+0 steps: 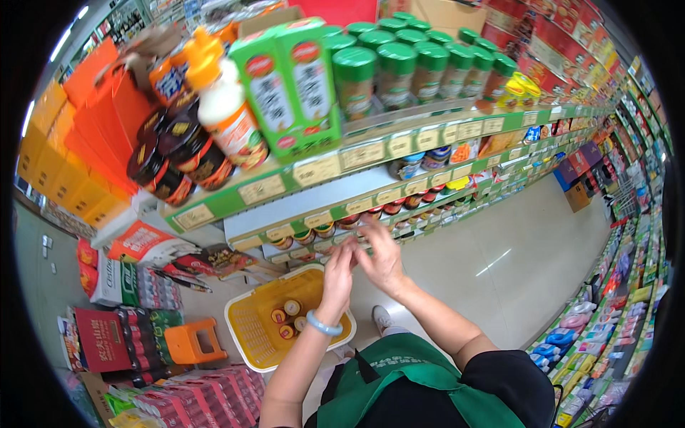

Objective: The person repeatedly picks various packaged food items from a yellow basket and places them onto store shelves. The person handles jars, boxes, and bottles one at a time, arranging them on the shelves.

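Observation:
My left hand, with a pale blue bangle on its wrist, is raised in front of the lower shelves. Beside it my right hand has its fingers apart, blurred by motion. The hands meet or nearly meet at the fingertips; no item shows in either. Below my left forearm a yellow basket with a white rim stands on the floor, holding several small lidded jars. Ahead, jars with red lids line a low shelf, and a stretch of white shelf board shows above them.
The top shelf carries green-capped seasoning shakers, green cartons, a yellow-capped bottle and dark jars. An orange stool and stacked drink packs stand left. An aisle floor runs right, beside another stocked shelf.

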Available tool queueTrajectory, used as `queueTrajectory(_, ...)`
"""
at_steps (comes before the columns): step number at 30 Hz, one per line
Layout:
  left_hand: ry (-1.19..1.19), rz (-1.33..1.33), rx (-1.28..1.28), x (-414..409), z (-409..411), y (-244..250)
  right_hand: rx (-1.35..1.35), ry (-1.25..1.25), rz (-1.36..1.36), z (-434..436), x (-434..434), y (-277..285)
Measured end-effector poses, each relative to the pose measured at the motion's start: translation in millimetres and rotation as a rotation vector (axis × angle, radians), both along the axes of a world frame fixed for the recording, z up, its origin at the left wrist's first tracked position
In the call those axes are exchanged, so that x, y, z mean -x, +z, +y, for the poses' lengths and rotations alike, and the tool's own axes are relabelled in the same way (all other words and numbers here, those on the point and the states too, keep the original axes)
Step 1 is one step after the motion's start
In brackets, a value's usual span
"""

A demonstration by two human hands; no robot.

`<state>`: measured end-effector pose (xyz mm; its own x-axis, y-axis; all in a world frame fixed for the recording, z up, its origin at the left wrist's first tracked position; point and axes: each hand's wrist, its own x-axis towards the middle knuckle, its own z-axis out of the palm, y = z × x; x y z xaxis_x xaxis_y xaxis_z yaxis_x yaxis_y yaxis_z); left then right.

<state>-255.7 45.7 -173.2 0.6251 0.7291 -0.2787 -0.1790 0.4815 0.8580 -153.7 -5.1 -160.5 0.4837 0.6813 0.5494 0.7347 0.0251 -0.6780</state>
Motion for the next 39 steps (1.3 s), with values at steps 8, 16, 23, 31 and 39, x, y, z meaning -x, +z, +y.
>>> queueTrajectory(8,-0.007,0.081,-0.11,-141,29,56,-0.124,-0.276,-0.087,15,-107,56)
queueTrajectory(16,-0.065,0.066,-0.114,-166,38,45,0.262,-0.255,-0.027,23,-146,60)
queueTrajectory(23,0.008,-0.024,-0.077,-163,26,46,0.222,-0.301,-0.107,25,-136,59)
queueTrajectory(31,0.219,0.012,-0.676,-85,-35,45,-0.003,-0.166,-0.276,-26,-66,61)
queueTrajectory(39,0.379,0.276,-0.474,56,-63,-44,0.355,0.195,-0.028,-23,56,-28)
